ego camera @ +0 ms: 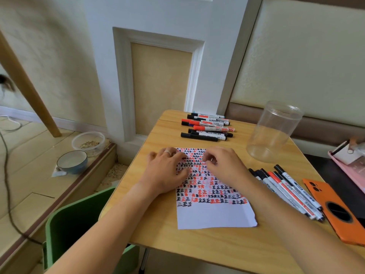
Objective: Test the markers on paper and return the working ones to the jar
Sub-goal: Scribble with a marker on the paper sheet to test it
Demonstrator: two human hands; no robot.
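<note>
Head view: your left hand lies flat on the paper, fingers spread; right hand fingers curled, holding nothing. Jar empty, upright near the tabletop far-right edge — thick markers behind, thin markers right, bare wood between.

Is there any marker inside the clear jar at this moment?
No, the jar stands empty, with markers lying on the table behind and beside the paper.
</note>
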